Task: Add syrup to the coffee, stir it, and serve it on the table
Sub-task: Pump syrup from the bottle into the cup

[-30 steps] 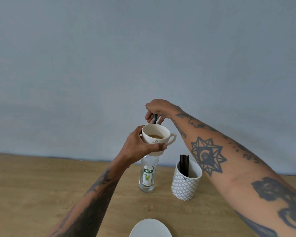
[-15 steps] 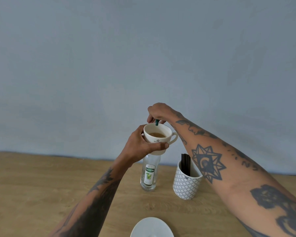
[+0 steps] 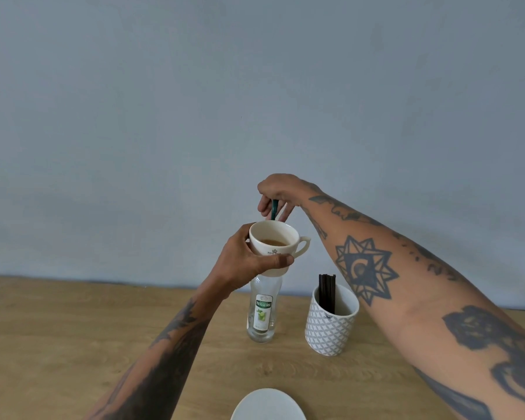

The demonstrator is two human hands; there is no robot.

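Head view, only cam we have.

L hand wrapped round a white coffee cup, thumb across the front, cup held up in the air well above the desk. Cup tilted a bit toward us, handle pointing right. Brown coffee visible low inside, cup approx part full.

R hand above and behind the cup, fingers pinched on a thin dark green stirrer. Stirrer runs down behind the cup's far rim; we can't tell whether its tip reaches the coffee.

Syrup bottle, clear glass w/ green-white label, stands upright on the desk near the back edge, directly under the cup. Its neck is hidden behind the cup and L hand, so cap status unknown.

Just right of the bottle, apart from it: white mug w/ grey diamond pattern, upright, holding a bundle of black sticks that poke above its rim.

White saucer at the desk's near edge, cut off by the frame bottom, roughly in line w/ the bottle.

Both forearms tattooed, R forearm crossing over the patterned mug. Plain grey-blue wall behind the desk.
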